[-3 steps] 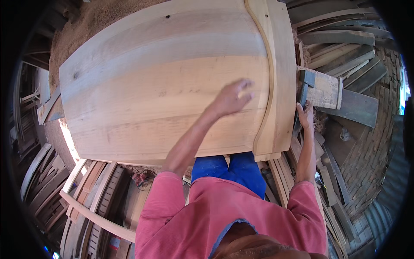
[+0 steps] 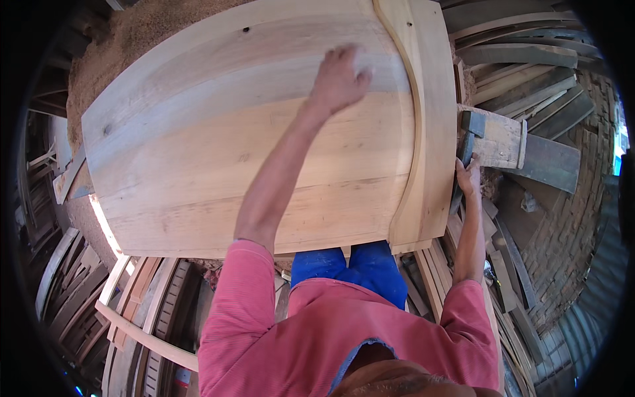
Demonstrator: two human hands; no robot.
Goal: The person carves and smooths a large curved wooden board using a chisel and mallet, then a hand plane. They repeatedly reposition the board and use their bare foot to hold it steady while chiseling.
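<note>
A broad pale wooden panel [image 2: 264,152] with grey-stained grain lies flat in front of me. Over its far right part is my left hand [image 2: 340,79], a little blurred, its thumb apart from the fingers and nothing visible in it. Whether it touches the wood I cannot tell. A wavy, raised strip of wood [image 2: 415,119] runs along the panel's right side. Beyond that edge my right hand [image 2: 469,177] grips the near part of a dark wooden bar [image 2: 467,147], thumb and fingers on either side. Its lower fingers are partly hidden.
Right of the dark bar sits a worn light board [image 2: 499,137] over a dark plank [image 2: 546,165]. Stacked offcuts [image 2: 529,59] fill the far right. Slats and a curved wooden piece [image 2: 149,336] lie at the near left. Sawdust [image 2: 152,33] covers ground behind the panel.
My left hand has swept away from me and slightly left across the panel. The panel's left end sits a little lower and further left in view. My right hand keeps its place.
</note>
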